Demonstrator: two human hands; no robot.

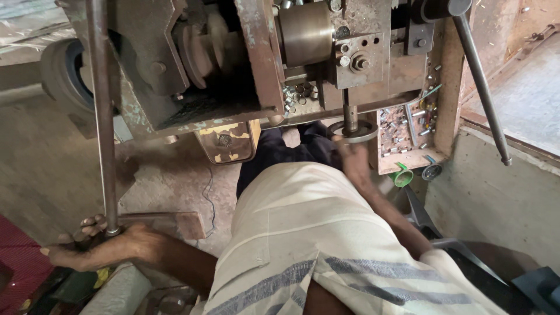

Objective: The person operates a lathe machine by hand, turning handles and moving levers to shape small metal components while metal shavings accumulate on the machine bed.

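1. Lever rod [104,116], long and steel, rises from lower left to the top edge; the left hand [96,245] clenches round its lower end, near the floor.
2. Striped cream shirt [326,251] fills the near centre.
3. Right hand [350,154] reaches forward to a round handwheel [353,130] under the rusty machine [262,58]; whether its fingers close on it I cannot tell.
4. Beside the wheel, a wooden tray [408,134] holds small metal parts; a green cup [402,177] sits just below it.
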